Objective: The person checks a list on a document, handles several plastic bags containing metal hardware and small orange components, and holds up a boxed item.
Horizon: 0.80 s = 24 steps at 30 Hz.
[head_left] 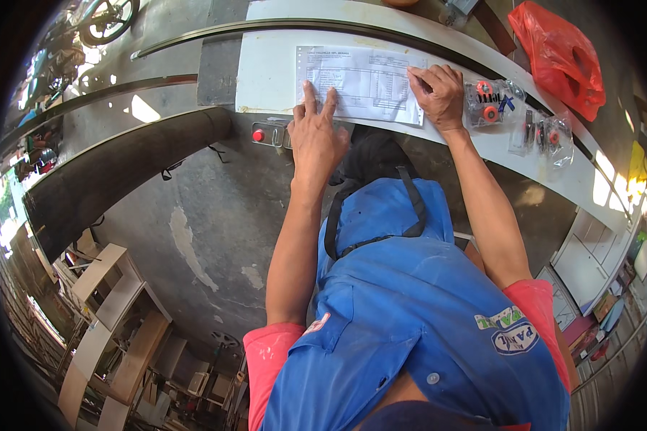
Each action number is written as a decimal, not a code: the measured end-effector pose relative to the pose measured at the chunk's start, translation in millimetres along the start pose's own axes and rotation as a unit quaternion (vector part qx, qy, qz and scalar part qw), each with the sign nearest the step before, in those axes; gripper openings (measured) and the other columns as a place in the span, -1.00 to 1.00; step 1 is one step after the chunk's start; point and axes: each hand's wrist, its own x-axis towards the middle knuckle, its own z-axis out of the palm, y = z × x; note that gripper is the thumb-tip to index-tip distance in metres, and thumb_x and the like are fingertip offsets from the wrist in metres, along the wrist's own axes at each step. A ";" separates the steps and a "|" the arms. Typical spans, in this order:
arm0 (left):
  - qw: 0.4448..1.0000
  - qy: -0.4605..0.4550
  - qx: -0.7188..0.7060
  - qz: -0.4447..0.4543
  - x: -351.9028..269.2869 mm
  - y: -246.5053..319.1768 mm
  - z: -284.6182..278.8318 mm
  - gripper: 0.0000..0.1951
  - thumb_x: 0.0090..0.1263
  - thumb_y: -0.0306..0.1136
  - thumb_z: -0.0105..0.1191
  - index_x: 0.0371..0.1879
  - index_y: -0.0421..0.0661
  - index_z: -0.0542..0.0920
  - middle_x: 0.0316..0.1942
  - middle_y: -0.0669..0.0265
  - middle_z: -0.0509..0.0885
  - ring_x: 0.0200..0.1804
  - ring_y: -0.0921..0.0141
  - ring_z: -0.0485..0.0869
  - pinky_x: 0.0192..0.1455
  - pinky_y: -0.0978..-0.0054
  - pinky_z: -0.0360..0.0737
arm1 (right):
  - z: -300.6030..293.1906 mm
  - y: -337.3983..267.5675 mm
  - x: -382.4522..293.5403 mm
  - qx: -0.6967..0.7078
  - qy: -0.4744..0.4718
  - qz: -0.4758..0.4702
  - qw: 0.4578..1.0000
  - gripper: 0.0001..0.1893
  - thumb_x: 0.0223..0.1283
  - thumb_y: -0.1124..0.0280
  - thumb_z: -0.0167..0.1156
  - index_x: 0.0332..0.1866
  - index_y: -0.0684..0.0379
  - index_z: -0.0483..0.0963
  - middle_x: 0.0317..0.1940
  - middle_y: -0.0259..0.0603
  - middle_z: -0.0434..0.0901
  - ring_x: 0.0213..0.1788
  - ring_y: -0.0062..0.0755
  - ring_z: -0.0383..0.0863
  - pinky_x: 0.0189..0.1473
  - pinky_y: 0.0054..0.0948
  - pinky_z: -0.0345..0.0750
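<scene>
A printed paper sheet (356, 81) with punched side edges lies on the white work surface (267, 70); it bears writing and creases. My left hand (318, 129) rests on its lower left part, two fingers extended and apart, nothing held. At the sheet's right edge is my right hand (439, 94), its thumb and fingertips bent together at the paper; whether they pinch it cannot be told. Just right of that hand lies a clear plastic pack with red-orange wheels (489, 102). Beyond it, more clear packs with dark and red parts (542, 132) rest on the surface.
A long dark metal strip (302, 24) runs along the surface. A red plastic bag (561, 59) is at upper right. A metal box with a red button (268, 133) sits below the near edge. A large dark roll (124, 161) lies left; wooden cabinet parts (124, 301) stand lower left.
</scene>
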 end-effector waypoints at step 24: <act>1.000 0.018 0.001 0.002 -3.1 -2.2 2.4 -0.16 0.11 -0.32 0.29 0.54 0.06 0.42 0.61 -0.13 0.24 0.41 -0.10 0.48 0.40 0.03 0.49 | 3.9 2.0 -0.1 -0.004 0.013 -0.004 1.000 -0.88 0.11 0.34 0.50 -0.24 -0.04 0.74 -0.47 -0.43 0.60 -0.31 -0.34 0.59 -0.12 -0.30 0.44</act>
